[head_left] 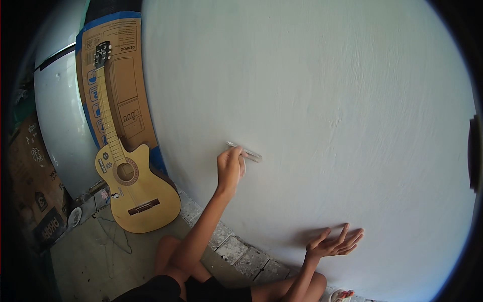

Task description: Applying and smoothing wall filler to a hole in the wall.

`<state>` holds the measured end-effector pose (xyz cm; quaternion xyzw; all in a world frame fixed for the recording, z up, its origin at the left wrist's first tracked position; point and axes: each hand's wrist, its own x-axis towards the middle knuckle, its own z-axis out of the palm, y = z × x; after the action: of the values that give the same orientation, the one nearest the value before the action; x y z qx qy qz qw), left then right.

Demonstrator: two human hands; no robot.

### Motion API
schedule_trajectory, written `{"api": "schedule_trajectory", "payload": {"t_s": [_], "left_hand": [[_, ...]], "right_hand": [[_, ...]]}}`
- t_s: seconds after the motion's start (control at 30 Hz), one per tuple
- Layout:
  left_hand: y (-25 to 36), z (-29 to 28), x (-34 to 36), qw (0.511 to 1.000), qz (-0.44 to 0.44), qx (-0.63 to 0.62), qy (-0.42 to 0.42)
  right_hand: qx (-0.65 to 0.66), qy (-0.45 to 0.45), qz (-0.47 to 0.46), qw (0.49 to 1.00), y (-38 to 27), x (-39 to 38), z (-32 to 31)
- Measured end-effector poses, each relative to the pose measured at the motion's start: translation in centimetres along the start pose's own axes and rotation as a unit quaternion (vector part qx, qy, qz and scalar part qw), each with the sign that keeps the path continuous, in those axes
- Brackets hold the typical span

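Observation:
My left hand (231, 168) is closed on a thin, flat, pale-edged scraper (251, 155), which is held against the light grey-white wall (312, 110). The hand covers the middle of the tool, so its handle does not show. Lower down and to the right, my right hand (334, 243) holds nothing. Its fingers are spread, and it is close to the wall; whether it touches the surface I cannot tell. Faint streaks and ridges mark the wall's right half.
At left, a yellow acoustic guitar (146, 201) leans against a brown and blue cardboard box (126, 65). Another carton (43, 196) stands further left. Grey bricks or tiles (234, 250) line the wall's foot. Near my right knee sits a pale thing with orange bits (342, 295).

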<state>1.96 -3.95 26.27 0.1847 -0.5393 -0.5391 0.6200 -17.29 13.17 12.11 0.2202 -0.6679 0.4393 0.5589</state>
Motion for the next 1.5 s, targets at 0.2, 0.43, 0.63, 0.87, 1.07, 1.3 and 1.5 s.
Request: {"api": "schedule_trajectory", "payload": {"t_s": [0.2, 0.43, 0.63, 0.87, 1.07, 1.3, 1.5], "left_hand": [[-3.3, 1.0, -2.3, 0.994, 0.018, 0.081, -0.068], [-0.1, -1.1, 0.7, 1.000, 0.001, 0.009, 0.004], [-2.1, 1.9, -4.3, 0.969, -0.055, 0.093, -0.220], [-0.6, -1.3, 1.7, 0.999, 0.046, -0.005, 0.025], [-1.6, 1.5, -3.1, 0.979, -0.028, 0.053, -0.196], [-2.6, 0.7, -0.5, 0.999, 0.037, 0.017, -0.005], [-0.5, 0.1, -1.9, 0.995, -0.037, 0.025, -0.089]], "right_hand": [[0.004, 0.003, -0.003, 1.000, 0.3, -0.4, 0.1], [0.005, 0.007, -0.001, 1.000, 0.0, -0.2, 0.0], [0.002, 0.013, -0.003, 1.000, 0.4, -0.2, 0.1], [0.012, 0.010, -0.002, 1.000, -0.2, -0.2, 0.0], [0.007, 0.009, 0.000, 1.000, 0.4, -0.2, 0.0], [0.013, 0.016, 0.001, 1.000, 0.3, -0.4, 0.5], [0.007, 0.013, 0.001, 1.000, 0.1, -0.2, 0.0]]}}
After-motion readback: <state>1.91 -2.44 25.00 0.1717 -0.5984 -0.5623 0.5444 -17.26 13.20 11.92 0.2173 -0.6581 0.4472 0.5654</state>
